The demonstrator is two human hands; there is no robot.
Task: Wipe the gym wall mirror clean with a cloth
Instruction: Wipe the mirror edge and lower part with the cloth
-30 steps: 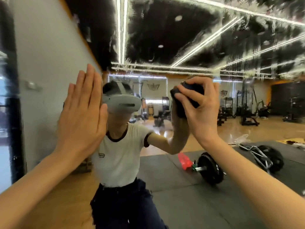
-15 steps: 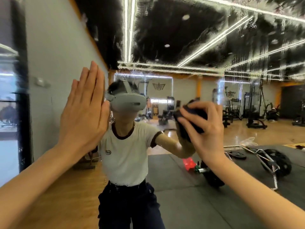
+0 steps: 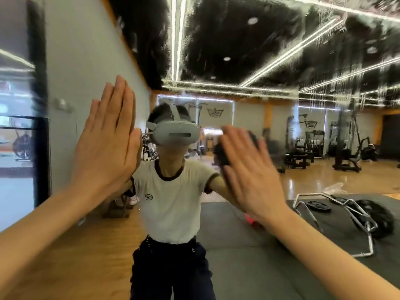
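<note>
Item: wall mirror [image 3: 249, 50], filling the view; upper part streaked and smeared over the reflected dark ceiling and light strips, lower part reflecting clearly. Left hand [image 3: 106, 139]: released, fingers straight and together, pointing up, palm flat against the glass, holding nothing. Right hand [image 3: 249, 169]: fingers extended and slightly spread, blurred, palm pressing a dark cloth [image 3: 220, 152] against the mirror; the cloth shows only as a dark wad at the hand's left edge and above the fingertips, the rest hidden behind the palm; no curl of the fingers round it can be made out. Both hands sit at about head height of the reflected person, one either side. Reflected contents: person in white T-shirt and dark trousers wearing a grey headset [image 3: 175, 133]; barbell [image 3: 368, 215] with plates on black floor mats [image 3: 249, 256]; wooden floor; exercise machines [image 3: 346, 152] at the far wall.
</note>
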